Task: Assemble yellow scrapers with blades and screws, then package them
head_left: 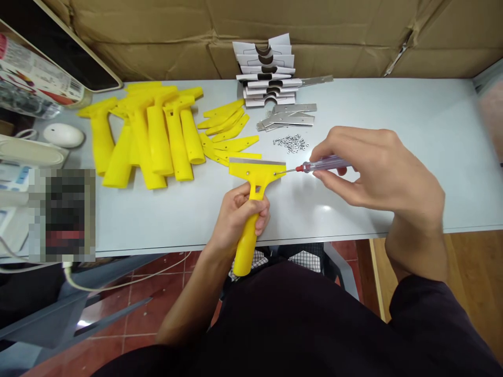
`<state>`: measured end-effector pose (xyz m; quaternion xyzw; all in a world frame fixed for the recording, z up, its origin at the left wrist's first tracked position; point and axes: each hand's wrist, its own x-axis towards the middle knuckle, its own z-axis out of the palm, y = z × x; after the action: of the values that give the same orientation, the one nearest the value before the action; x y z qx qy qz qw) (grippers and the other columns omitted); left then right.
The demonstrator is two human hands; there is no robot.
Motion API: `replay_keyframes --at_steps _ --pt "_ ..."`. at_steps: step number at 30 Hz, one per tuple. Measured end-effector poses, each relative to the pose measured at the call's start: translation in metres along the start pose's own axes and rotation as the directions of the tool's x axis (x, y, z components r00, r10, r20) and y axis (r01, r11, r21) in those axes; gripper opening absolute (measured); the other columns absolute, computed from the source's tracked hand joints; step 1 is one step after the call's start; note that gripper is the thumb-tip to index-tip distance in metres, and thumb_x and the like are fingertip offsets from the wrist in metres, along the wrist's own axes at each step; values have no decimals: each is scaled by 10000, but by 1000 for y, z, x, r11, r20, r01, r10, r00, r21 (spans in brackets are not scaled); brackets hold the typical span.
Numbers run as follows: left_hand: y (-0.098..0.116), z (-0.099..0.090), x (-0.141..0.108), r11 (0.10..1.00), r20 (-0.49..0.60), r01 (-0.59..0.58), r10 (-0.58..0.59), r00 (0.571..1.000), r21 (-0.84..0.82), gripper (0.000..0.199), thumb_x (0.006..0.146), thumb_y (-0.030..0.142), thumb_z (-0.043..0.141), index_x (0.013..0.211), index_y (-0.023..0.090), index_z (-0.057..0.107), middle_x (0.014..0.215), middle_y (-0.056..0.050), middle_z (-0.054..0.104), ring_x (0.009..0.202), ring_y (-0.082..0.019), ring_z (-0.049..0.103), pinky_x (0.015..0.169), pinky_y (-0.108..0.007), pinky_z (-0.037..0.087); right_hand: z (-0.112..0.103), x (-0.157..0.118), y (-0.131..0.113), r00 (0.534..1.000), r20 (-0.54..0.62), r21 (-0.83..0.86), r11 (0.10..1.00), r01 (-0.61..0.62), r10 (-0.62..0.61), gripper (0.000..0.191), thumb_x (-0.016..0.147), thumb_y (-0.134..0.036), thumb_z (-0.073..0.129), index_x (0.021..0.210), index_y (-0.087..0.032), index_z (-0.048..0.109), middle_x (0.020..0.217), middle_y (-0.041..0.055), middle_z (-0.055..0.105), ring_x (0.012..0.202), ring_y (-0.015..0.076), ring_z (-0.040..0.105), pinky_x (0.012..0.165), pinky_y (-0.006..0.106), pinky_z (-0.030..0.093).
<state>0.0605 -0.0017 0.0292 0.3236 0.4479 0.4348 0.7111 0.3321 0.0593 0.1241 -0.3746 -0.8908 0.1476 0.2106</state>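
Observation:
My left hand [244,212] is wrapped round the handle of a yellow scraper [247,241], just below its head, with a metal blade [257,162] along the top edge. In my right hand [365,167] is a screwdriver [324,164] with a clear handle and red collar. Its tip meets the scraper head at the right-hand screw. A second screw shows on the left of the head. Beyond the scraper lie small screws and nuts [293,144], loose metal blades [294,115] and flat yellow pieces [230,125].
Several yellow handles [141,136] are heaped at the left of the grey table [157,225]. White paper sleeves [269,70] stand near the cardboard [157,36] at the back. A white mouse [63,135], a pixelated object [65,214] and a cable are far left.

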Motion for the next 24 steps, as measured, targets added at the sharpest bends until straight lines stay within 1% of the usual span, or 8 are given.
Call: replay_keyframes --at_steps 4,7,12,14,16,19,21,24 --pt "3 3 0 1000 -18 1 -1 1000 15 195 848 256 832 766 194 667 565 32 584 422 -95 481 392 -232 393 3 0 2 999 13 -59 997 -51 52 250 1116 -363 597 1183 -282 824 1026 42 856 856 262 790 751 387 549" --pt "7 6 -2 999 -15 9 -9 1000 33 231 831 253 847 730 193 648 565 33 578 427 -88 479 394 -229 387 7 2 1 998 18 -112 992 -52 54 270 1125 -396 597 1136 -271 837 941 45 851 777 251 765 707 369 514" --pt "7 6 -4 998 -23 18 -17 1000 53 231 817 234 851 723 191 645 569 29 586 426 -88 484 392 -233 371 11 4 0 996 30 -228 971 -74 83 393 1137 -484 583 932 -236 809 659 38 718 573 222 623 622 366 395" --pt "5 4 -3 999 -21 11 -10 1000 53 221 829 243 841 732 194 648 561 30 582 419 -92 482 389 -237 369 9 5 0 994 37 -241 966 -94 107 382 1124 -486 593 939 -227 804 612 32 676 555 224 598 620 368 380" --pt "3 3 -2 999 -11 2 -1 1000 55 218 844 253 822 733 200 642 536 36 561 407 -93 465 387 -239 364 6 4 1 992 59 -192 977 -98 111 318 1076 -472 649 1088 -198 810 685 41 727 587 236 623 628 371 400" --pt "3 3 -1 999 -3 12 -12 1000 51 224 840 260 819 728 207 632 514 44 539 400 -93 447 385 -234 354 2 3 2 993 82 -81 993 -83 90 312 1042 -403 668 1253 -201 778 946 70 833 698 249 706 664 375 463" --pt "3 3 -1 999 -11 22 -22 1000 44 234 826 260 835 732 209 627 524 43 548 404 -94 451 380 -232 350 2 2 2 994 77 -57 995 -78 82 232 1067 -347 624 1193 -243 790 1036 64 851 760 248 741 701 374 494" --pt "3 2 -2 999 -10 20 -20 1000 48 225 841 243 823 730 205 632 529 39 550 405 -93 450 384 -233 356 4 3 1 994 84 -79 995 -69 75 211 1087 -323 604 1099 -254 803 984 58 852 760 249 741 718 376 495"
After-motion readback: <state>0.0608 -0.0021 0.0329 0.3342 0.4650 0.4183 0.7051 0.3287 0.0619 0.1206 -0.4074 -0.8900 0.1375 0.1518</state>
